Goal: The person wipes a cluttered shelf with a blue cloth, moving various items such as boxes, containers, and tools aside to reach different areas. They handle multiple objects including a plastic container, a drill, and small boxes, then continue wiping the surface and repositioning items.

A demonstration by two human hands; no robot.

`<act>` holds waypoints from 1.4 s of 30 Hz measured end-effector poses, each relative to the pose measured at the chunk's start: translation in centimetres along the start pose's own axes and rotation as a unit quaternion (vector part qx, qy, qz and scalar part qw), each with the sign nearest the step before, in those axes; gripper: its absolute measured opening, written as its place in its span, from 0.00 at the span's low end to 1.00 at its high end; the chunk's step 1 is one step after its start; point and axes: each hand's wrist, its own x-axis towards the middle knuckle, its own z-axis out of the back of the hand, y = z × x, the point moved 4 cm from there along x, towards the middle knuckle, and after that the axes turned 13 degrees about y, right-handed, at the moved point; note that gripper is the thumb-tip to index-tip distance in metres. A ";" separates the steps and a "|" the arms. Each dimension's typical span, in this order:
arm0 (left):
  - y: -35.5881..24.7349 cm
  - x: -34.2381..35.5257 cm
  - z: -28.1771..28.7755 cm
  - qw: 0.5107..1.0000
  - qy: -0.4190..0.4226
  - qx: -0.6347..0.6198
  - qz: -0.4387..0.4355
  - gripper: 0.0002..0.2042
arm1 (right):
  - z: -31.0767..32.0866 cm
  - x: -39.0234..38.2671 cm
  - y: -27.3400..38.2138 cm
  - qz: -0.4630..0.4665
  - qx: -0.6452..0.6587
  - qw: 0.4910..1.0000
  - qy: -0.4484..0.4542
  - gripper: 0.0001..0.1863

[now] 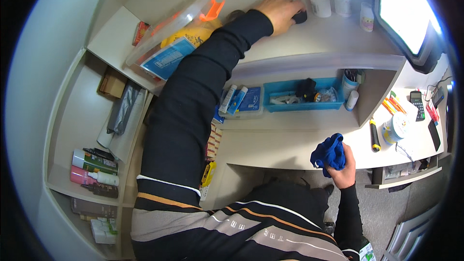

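Observation:
My left hand [279, 14] reaches far over the upper shelf, its fingers closed on a small dark object [300, 17] whose kind I cannot make out. Just right of it stand a white bottle [320, 4], a second white bottle [342, 2] and a smaller one with a printed label [367, 17]. Bunched up in my right hand [344, 168] is a blue cloth [330, 153], held above the front edge of the desk. A clear plastic box [137, 58] with orange clips leans beside my left forearm, partly hidden by the sleeve; something yellow shows in it.
Below the shelf sit a blue tray [276, 107] of small items and a cup [349, 85]. A bright screen [407, 9] overhangs the right side. Farther down lie a black-and-yellow tool [374, 136], a round tub [395, 128] and a calculator [416, 105]. An open drawer [411, 178] juts out.

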 end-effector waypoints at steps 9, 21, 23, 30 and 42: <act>-7.7 -13.0 6.3 0.820 -0.039 -0.567 -0.063 0.18 | 2.4 1.4 -7.6 -0.110 -0.206 0.969 0.075 0.42; -14.9 -30.3 -23.1 0.219 -0.129 -0.954 0.162 0.31 | 4.3 4.7 -11.0 -0.247 -0.431 0.858 0.130 0.46; -15.5 -29.6 -22.9 0.222 -0.156 -0.949 0.161 0.30 | 3.5 5.1 -6.7 -0.195 -0.509 0.834 0.091 0.45; -18.0 -25.2 -20.8 0.372 -0.178 -0.901 0.136 0.33 | -9.1 5.2 1.7 -0.187 0.327 0.893 0.245 0.34; -17.8 -26.7 -17.6 0.785 0.096 -0.604 0.099 0.29 | -14.1 7.4 1.5 -0.200 0.442 0.832 0.270 0.33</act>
